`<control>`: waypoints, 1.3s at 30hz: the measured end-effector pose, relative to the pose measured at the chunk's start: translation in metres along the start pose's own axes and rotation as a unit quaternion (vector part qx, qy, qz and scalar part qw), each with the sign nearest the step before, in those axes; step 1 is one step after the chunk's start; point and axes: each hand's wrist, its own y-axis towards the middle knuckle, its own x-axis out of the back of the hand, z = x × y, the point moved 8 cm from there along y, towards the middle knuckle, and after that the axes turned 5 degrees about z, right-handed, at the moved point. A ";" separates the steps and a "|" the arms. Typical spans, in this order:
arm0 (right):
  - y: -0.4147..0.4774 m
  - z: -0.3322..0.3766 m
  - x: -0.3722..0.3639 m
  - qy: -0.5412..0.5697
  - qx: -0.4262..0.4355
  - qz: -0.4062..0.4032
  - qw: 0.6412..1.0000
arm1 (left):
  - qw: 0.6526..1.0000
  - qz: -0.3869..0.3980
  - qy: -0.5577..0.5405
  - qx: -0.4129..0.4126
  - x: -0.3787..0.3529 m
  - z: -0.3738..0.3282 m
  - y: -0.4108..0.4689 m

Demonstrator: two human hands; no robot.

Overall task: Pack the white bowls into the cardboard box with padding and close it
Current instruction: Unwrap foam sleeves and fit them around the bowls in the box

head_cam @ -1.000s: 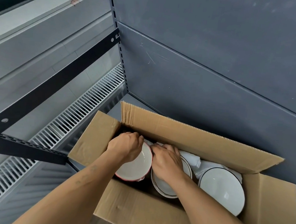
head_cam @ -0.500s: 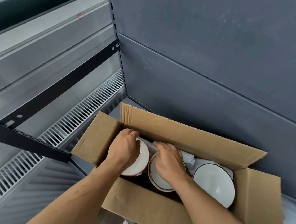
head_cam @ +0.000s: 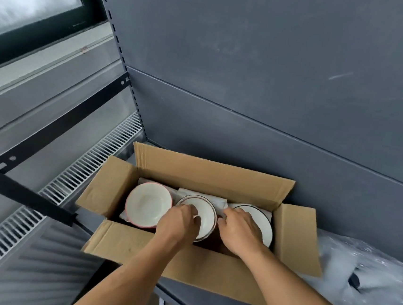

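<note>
**While the bowls sit in the box, bare rims are the danger**

As the cardboard box stands open in the lower middle of the frame, we see three white bowls in a row inside it. The red-rimmed bowl is at the left, the middle bowl in the centre and the dark-rimmed bowl at the right. White padding paper shows behind them, along the far wall.

The left hand curls over the near left rim of the middle bowl, thumb inside, and grips it. The right hand lies over the dark-rimmed bowl, with its fingers bent down into the gap beside the middle bowl. We cannot tell whether it holds paper, a rim or nothing.

We judge that the padding is not finished. No paper is visible between the red-rimmed bowl and the middle bowl, which are just beside each other. A sideways push there can knock ceramic on ceramic and chip a rim. Closing the flaps with no top layer would leave the bowls loose. The bubble wrap lies outside the box, at the lower right.
</note>
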 end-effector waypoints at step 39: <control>-0.121 -0.293 -0.005 0.276 -0.179 0.010 0.944 | 0.959 0.226 0.044 -0.167 -0.204 -0.254 -0.100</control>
